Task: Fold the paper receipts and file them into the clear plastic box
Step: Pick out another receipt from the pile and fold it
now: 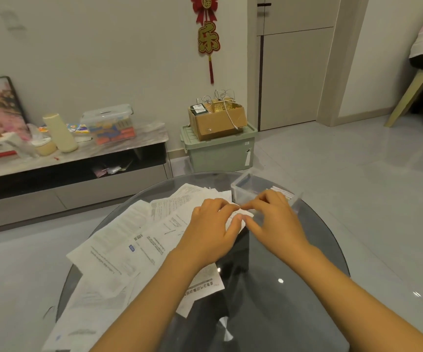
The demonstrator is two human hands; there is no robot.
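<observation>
Two hands pinch one small receipt above the glass worktop (294,288).
Head view: the left hand (213,232) and right hand (274,222) meet, their fingers (238,218) curled onto the folded receipt (240,214) between the fingertips. The clear plastic box (253,188) sits just beyond the right hand; loose receipts (134,240) spread leftward.

My worktop (294,288) is a round, dark glass top. A loose spread of paper receipts (129,240) covers its left half, overlapping out to the left edge. The clear plastic box (251,186) sits at the far edge.
</observation>
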